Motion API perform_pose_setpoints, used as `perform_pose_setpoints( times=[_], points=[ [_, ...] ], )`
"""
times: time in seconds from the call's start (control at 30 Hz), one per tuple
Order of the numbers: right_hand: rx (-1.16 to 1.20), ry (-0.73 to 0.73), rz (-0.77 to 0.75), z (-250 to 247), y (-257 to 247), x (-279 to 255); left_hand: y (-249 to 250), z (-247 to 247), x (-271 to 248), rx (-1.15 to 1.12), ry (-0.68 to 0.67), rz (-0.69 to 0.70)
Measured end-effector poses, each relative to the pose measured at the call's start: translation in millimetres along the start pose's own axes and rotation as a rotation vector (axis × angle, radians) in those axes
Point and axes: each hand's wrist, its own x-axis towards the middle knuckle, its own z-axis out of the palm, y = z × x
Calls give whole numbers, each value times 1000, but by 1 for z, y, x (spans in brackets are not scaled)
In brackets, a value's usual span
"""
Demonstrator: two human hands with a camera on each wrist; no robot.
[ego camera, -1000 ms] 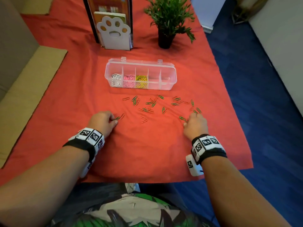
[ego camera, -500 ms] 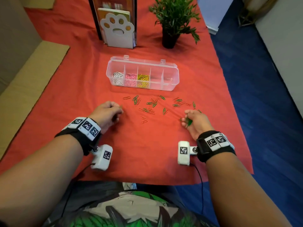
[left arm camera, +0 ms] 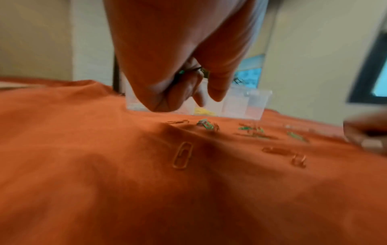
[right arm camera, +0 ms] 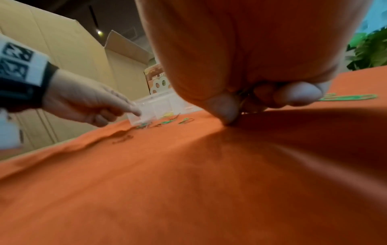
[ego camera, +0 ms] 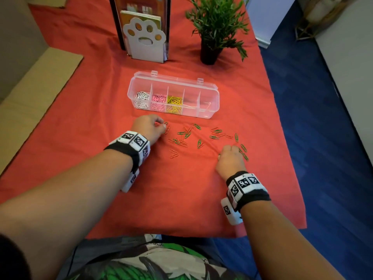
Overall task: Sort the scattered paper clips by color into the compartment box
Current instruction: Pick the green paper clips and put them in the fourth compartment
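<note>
Surface: orange cloth [ego camera: 181, 199] | floor: blue carpet [ego camera: 323, 138] | cardboard [ego camera: 30, 102] left

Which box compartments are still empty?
The two rightmost compartments of the compartment box. The other three, from the left, hold white clips, pink clips and yellow clips.

office-like room (likely) | bench under an orange cloth [ego camera: 80, 110] | blue carpet [ego camera: 323, 138] at 3 o'clock | potted plant [ego camera: 217, 23], paw-shaped bookend [ego camera: 144, 43] at 12 | cardboard boxes [right arm camera: 69, 49] at 9
</note>
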Motion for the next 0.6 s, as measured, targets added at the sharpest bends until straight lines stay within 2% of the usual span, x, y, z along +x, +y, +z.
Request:
perform_pose_setpoints(
  times=[0.1,0.2,0.27,0.43,0.47,0.53,0.6],
  points=[
    [95,-58,-46,-8,-3,6,-1,8,6,201,-2,85],
    [387,-99,-81,-24,-10,7,0,14,7,241,-22,89],
    [679,-174,-51,-30,-17,10,-2,16,7,192,-7,57],
    [1475,-419,154,-49,-44,19,-8,11,2,-95,22,-71],
    [1536,-446,174,-52,-49,20,-10,8,2,-172,2,-121],
    [1465,-431,173,-50,-59,27,-11,3,0,-406,-50,-242],
    [1122,-330,115,-43,-68,38,-11,-3,-5,-686,-94,-360]
  ],
)
